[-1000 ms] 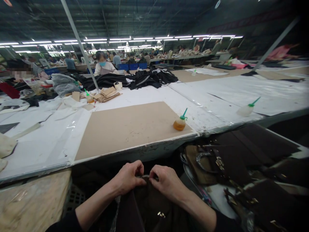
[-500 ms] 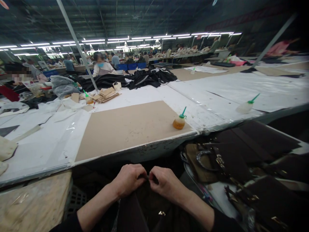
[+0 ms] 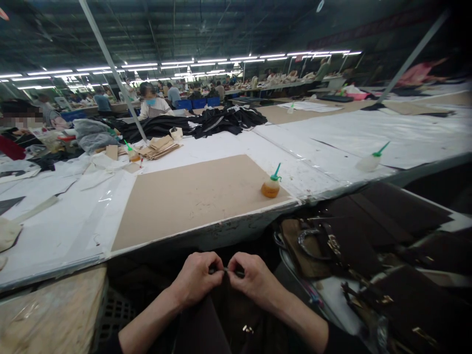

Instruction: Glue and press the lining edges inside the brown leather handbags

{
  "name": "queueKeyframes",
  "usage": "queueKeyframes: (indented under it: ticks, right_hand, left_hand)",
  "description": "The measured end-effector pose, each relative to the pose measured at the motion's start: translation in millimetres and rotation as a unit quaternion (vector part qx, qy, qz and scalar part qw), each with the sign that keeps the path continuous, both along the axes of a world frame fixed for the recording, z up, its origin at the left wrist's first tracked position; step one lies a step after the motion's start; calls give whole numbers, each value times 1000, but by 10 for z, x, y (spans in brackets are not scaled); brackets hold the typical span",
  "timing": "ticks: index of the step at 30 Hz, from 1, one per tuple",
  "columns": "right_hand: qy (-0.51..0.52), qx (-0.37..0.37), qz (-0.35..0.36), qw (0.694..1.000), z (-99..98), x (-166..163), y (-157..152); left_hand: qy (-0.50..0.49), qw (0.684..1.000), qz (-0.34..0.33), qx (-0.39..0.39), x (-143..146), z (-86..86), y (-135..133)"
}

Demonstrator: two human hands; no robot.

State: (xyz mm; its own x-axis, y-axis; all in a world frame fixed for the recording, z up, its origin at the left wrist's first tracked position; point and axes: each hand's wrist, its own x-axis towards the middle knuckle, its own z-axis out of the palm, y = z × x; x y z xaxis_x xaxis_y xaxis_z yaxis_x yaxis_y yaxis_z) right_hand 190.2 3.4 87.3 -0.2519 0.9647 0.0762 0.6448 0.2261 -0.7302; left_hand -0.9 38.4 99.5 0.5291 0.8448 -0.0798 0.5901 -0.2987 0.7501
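Below the table edge, a dark brown bag [image 3: 236, 314] with small gold metal fittings rests in front of my body. My left hand [image 3: 199, 276] pinches the bag's top edge between thumb and fingers. Close beside it, my right hand [image 3: 251, 276] pinches the same edge, the fingertips of both hands nearly touching. A thin strip of the edge shows between them. Most of the bag is in shadow, so its lower part is hard to make out.
A brown board [image 3: 199, 196] lies on the white table [image 3: 236, 145], with a glue bottle [image 3: 271, 188] on it. Several dark bags [image 3: 409, 305] with gold hardware lie at right. A plastic crate [image 3: 117, 309] stands at left. Black fabric [image 3: 228, 119] is heaped across the table.
My left hand's thumb and fingers have shifted to form a rounder pinch. Both hands stay at the bag's edge, and the view has turned slightly.
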Motion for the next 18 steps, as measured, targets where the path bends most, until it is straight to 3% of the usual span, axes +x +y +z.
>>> queueKeyframes:
  ticks: [5,11,18]
  right_hand:
    - [37,-34,-6,999,37,-11,0]
    - [87,-129,37,987,128,81,45]
    - [47,-193,134,971,262,171,51]
  left_hand:
    - [-18,999,8,-50,-41,-50,38]
    - [-113,957,22,-265,-174,-79,130]
    - [-77,965,-28,-251,-215,64,123]
